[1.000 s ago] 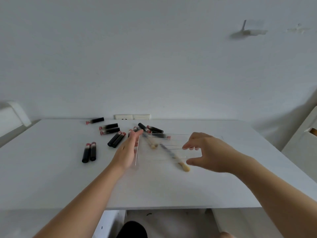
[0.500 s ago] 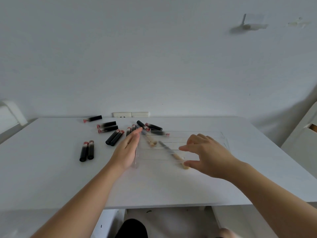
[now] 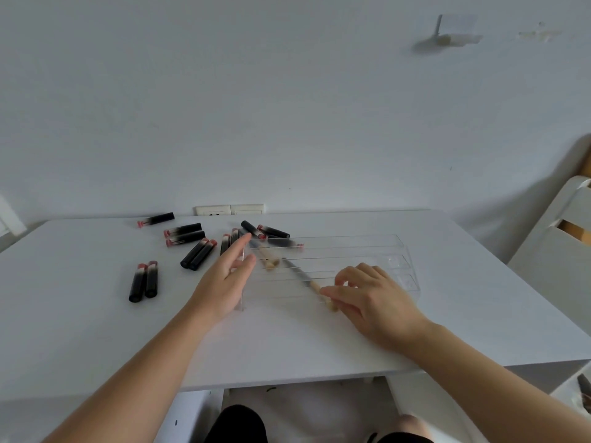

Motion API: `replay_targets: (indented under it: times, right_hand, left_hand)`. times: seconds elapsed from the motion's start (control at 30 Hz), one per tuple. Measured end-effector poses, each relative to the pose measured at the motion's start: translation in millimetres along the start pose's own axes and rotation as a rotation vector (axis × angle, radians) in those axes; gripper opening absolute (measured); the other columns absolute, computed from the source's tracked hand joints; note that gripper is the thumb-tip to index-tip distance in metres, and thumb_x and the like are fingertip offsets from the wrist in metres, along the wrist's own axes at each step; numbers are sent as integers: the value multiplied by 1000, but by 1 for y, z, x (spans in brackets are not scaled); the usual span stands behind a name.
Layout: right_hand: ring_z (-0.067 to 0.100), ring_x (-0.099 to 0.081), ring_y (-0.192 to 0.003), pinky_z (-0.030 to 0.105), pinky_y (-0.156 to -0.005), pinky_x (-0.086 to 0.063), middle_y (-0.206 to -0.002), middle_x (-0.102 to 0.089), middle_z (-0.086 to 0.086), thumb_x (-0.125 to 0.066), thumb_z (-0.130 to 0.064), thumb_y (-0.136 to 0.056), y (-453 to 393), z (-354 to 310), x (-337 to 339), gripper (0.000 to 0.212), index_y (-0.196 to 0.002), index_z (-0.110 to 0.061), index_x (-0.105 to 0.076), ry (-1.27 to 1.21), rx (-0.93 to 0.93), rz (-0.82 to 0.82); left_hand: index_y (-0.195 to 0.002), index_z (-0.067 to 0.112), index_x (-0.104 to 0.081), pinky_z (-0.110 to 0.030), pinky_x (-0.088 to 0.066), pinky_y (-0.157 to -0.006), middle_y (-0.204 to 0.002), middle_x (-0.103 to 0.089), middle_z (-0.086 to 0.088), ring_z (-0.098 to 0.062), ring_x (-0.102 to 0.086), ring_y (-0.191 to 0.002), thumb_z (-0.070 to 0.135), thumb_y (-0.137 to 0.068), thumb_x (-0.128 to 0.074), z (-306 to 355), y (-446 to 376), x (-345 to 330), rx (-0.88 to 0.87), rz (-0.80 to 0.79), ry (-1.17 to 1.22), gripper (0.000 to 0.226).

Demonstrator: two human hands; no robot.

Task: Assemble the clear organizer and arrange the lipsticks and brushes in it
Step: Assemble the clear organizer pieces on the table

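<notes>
Left hand (image 3: 224,282) lies flat against clear organizer (image 3: 367,251); right hand (image 3: 374,298), fingers curled, touches its front.

One wide-angle view, worn on the person's head, looks forward and down across a white table (image 3: 96,330) toward the wall (image 3: 287,107) at 12 o'clock. It sits close above the near edge: both forearms enter from 6 o'clock, the left hand (image 3: 224,279) and right hand (image 3: 374,298) at mid-frame. Wide lens bends the table's edges. No second view shares the scene.
</notes>
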State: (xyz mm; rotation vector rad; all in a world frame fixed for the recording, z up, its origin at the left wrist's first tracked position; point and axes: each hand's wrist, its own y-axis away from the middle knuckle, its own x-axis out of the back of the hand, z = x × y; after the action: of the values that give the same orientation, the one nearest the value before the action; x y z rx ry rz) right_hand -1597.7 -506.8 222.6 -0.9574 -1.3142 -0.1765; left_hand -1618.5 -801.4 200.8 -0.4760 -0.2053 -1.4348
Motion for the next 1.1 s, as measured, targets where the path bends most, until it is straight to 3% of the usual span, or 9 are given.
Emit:
replay_targets:
  times: [0.13,0.27,0.43,0.57,0.67,0.73,0.83,1.0,1.1]
  right_hand:
    - [27,-60,-88,39,-77,-50,-103,-67,0,-67,-9,-91,6,-3,-4,35,-122,-25,-72,-55,-58,12]
    - [25,-60,-97,38,-86,-48,-109,-66,3,-64,-14,-93,16,3,-2,34,-126,-18,-69,-47,-108,145]
    - [25,-59,-102,42,-91,-48,-109,-63,3,-64,-10,-92,37,34,12,36,-127,-14,-65,-97,-539,432]
    - [11,-56,-108,30,-90,-42,-121,-59,-11,-60,-29,-97,42,56,19,45,-141,-27,-52,-270,-842,219]
    - [10,-56,-78,27,-68,-41,-77,-60,-30,-52,-31,-100,41,58,18,26,-96,-56,-60,-390,-852,80]
    - [12,-52,-65,30,-61,-40,-63,-58,-21,-48,-36,-101,41,60,18,23,-85,-48,-59,-395,-854,75]
    - [15,-61,-70,30,-64,-46,-75,-68,-4,-44,-47,-101,47,62,18,22,-96,-41,-65,-442,-861,108]
    - [10,-65,-77,26,-64,-46,-80,-71,-5,-48,-37,-101,60,64,21,20,-97,-48,-65,-405,-885,118]
    - [-6,-61,-79,22,-65,-44,-83,-70,-24,-51,-28,-99,62,62,27,34,-94,-60,-62,-395,-920,125]
  left_hand:
    - [-154,50,-27,-14,-29,-95,-146,-30,35,32,-46,-97,43,-102,-53,3,2,-3,-16,-35,-97,59]
    - [-160,42,-13,-20,-27,-106,-154,-22,27,1,-37,-139,42,-102,-53,5,3,-4,-39,-34,-89,71]
    - [-156,53,-14,-15,-37,-85,-146,-35,27,26,-43,-108,48,-100,-53,3,6,1,-5,-5,-47,69]
    - [-152,62,-13,-16,-41,-86,-151,-36,20,19,-44,-118,29,-99,-52,-4,12,11,47,-120,-90,74]
    - [-150,66,-5,-23,-42,-93,-155,-26,25,13,-49,-114,22,-94,-47,-2,18,10,39,-200,-147,82]
    - [-153,61,-4,-18,-36,-96,-158,-21,27,11,-47,-121,20,-96,-47,-1,19,9,34,-195,-146,82]
    - [-154,57,-11,-6,-36,-87,-155,-28,27,37,-37,-111,17,-99,-48,0,19,9,35,-196,-112,78]
    - [-146,59,-31,-24,-53,-92,-143,-48,26,14,-49,-122,42,-83,-54,5,27,11,-4,-188,-103,69]
    - [-120,61,-48,-16,-43,-85,-122,-55,38,14,-53,-112,57,-79,-52,12,23,12,-54,-113,-69,41]
